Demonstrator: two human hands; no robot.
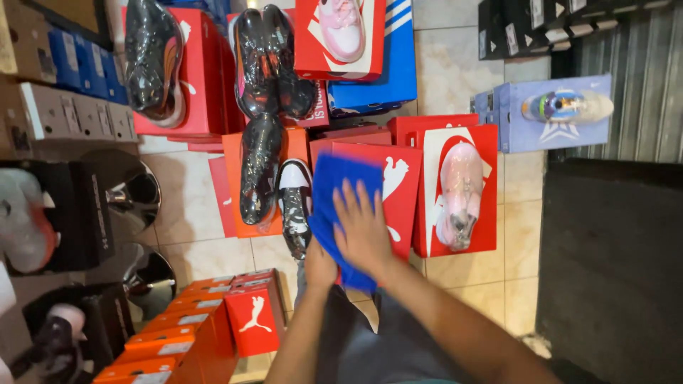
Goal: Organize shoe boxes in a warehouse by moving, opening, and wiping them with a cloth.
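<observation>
My right hand (364, 229) lies flat with fingers spread on a blue cloth (334, 186), pressing it against a red shoebox (402, 186) with a white leaping-cat logo. My left hand (319, 267) sits just below, at the box's lower corner. It is partly hidden under the cloth's edge and seems to grip the box. A black-and-white sneaker (294, 206) wrapped in clear film stands right beside the cloth, on its left. To the right, a pink wrapped sneaker (459, 192) rests on another red box (487, 227).
Red and orange shoeboxes (213, 320) are stacked at lower left. Black wrapped shoes (260, 167) rest on boxes above. A blue box (388, 78), a light-blue box with a sneaker (562, 114), black boxes (85, 213), tiled floor (523, 242) and a dark mat (612, 270) surround them.
</observation>
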